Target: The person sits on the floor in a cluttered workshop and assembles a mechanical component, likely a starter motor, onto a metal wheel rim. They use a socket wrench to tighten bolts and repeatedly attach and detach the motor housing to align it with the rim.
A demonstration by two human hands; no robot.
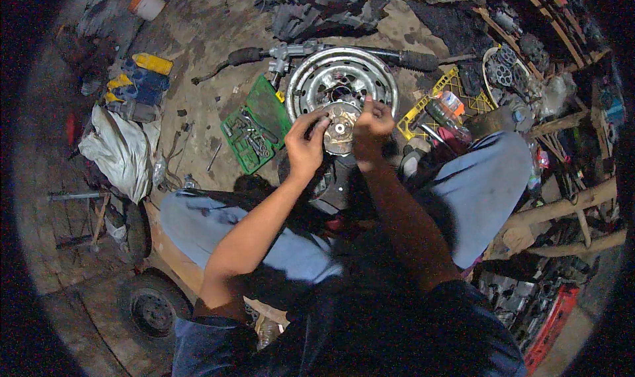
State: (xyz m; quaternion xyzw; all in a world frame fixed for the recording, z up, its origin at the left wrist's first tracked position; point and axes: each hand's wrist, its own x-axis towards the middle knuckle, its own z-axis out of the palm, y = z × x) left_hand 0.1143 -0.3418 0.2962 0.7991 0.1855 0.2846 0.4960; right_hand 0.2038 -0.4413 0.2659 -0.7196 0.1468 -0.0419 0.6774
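A round metal part with a small hole at its centre lies over the near side of a silver wheel rim. My left hand is at this part's left edge, fingers and thumb bent around it. To the right of the part is my right hand, slightly blurred, its fingers curled together. Whatever is between those fingers, if anything, is too small to make out. A dark round piece sits below the metal part, between my legs, partly in shadow.
A green socket set case lies open on the left. Behind the rim stretches a steering rack. A yellow plastic crate and bottle stand at right. Further out are a white sack, a tyre and wooden beams.
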